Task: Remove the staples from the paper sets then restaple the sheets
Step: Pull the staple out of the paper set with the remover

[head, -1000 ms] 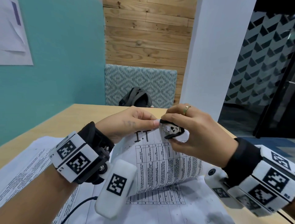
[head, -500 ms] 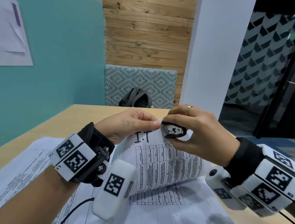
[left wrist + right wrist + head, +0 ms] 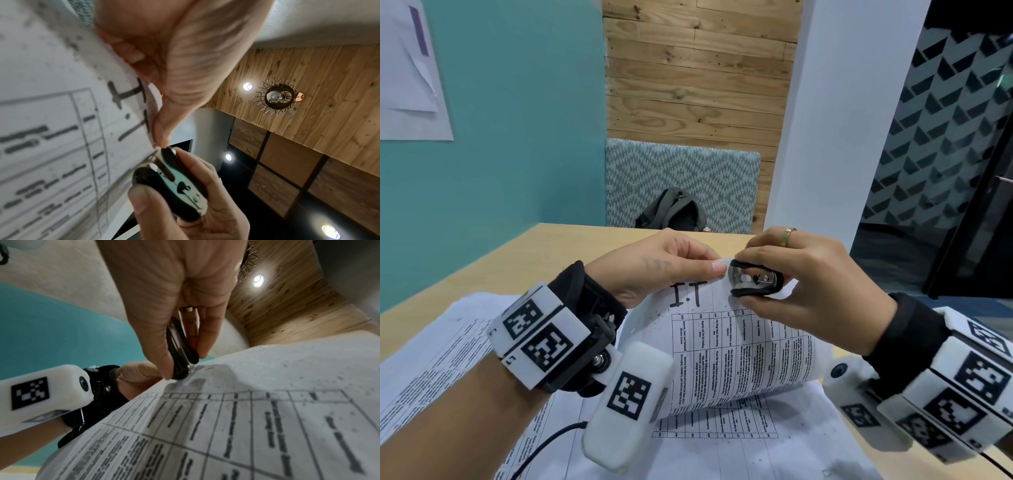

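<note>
A printed paper set (image 3: pixel 739 353) marked "I.T" is lifted and curled above the table. My left hand (image 3: pixel 664 267) pinches its top edge between thumb and fingers; the pinching thumb (image 3: pixel 162 134) shows in the left wrist view. My right hand (image 3: pixel 808 284) grips a black and silver staple remover (image 3: pixel 755 282) and squeezes it at the paper's top corner, right beside the left fingertips. The remover (image 3: pixel 174 183) has its metal claws against the paper edge (image 3: pixel 189 368). I cannot see the staple itself.
More printed sheets (image 3: pixel 431 359) lie flat on the wooden table (image 3: pixel 482 260) under my arms. A black cable (image 3: pixel 541 448) runs across them. Beyond the table's far edge stands a patterned seat (image 3: pixel 681 178) with a dark backpack (image 3: pixel 671 212).
The right hand has tilted the staple remover slightly, so more of its silver face shows. Both hands stay at the paper's top corner.
</note>
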`<state>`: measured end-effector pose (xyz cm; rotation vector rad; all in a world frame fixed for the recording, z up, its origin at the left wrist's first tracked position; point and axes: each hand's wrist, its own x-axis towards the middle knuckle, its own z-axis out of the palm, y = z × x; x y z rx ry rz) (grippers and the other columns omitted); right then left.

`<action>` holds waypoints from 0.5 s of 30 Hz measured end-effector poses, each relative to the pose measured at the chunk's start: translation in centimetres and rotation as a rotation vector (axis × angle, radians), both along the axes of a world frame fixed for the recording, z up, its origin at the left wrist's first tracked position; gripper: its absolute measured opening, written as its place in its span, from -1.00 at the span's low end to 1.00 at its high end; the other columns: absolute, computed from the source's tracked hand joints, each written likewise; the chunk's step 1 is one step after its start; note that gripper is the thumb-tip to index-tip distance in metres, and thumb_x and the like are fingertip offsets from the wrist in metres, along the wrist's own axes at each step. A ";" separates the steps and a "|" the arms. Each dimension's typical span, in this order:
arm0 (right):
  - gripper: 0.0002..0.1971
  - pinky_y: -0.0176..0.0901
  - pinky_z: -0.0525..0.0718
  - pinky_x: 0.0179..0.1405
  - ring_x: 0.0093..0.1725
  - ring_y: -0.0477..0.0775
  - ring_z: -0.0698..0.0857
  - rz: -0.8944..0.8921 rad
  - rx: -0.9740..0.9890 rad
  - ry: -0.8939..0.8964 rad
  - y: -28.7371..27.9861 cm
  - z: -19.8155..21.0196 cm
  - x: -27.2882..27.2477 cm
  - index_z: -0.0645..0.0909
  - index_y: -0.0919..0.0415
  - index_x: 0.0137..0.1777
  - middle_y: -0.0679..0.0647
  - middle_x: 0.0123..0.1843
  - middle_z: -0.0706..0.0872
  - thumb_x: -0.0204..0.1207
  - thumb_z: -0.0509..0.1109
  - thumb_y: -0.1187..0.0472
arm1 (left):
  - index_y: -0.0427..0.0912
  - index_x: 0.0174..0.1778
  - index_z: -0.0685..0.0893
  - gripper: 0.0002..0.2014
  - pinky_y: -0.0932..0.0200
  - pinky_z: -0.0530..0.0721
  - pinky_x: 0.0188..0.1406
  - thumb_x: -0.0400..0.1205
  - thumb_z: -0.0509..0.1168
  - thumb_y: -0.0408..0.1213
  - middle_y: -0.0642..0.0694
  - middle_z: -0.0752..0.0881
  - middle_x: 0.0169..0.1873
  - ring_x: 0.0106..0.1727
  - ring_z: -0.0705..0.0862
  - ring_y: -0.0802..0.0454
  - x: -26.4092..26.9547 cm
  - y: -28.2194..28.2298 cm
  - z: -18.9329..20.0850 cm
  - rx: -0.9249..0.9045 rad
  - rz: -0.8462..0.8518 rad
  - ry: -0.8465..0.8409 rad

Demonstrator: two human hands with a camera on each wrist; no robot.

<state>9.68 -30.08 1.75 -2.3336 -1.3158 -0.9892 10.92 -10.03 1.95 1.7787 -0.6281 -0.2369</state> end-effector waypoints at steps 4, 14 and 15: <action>-0.67 0.11 0.72 -0.36 -0.21 0.20 0.73 0.002 -0.014 0.008 -0.1 0.0 0.0 0.73 0.27 0.01 0.14 -0.07 0.73 0.26 0.52 0.13 | -0.29 -0.23 0.70 -0.85 0.43 0.58 -0.35 0.59 0.25 -0.36 0.04 0.72 -0.47 -0.42 0.65 0.23 -0.1 0.0 0.1 -0.004 -0.005 0.001; -0.67 0.04 0.72 -0.40 -0.27 0.19 0.72 0.029 0.000 -0.021 0.1 -0.1 -0.1 0.74 0.29 -0.05 0.15 -0.13 0.73 0.33 0.42 0.04 | -0.30 -0.24 0.69 -0.85 0.46 0.54 -0.31 0.59 0.26 -0.36 0.09 0.68 -0.49 -0.40 0.60 0.25 -0.3 0.1 0.2 0.036 -0.015 -0.043; -0.65 0.03 0.71 -0.41 -0.29 0.19 0.72 0.033 0.003 -0.026 0.1 0.0 -0.2 0.74 0.30 -0.06 0.16 -0.15 0.73 0.34 0.39 0.02 | -0.30 -0.24 0.69 -0.85 0.46 0.54 -0.31 0.59 0.26 -0.36 0.09 0.68 -0.49 -0.40 0.60 0.25 -0.3 0.1 0.2 0.038 -0.013 -0.046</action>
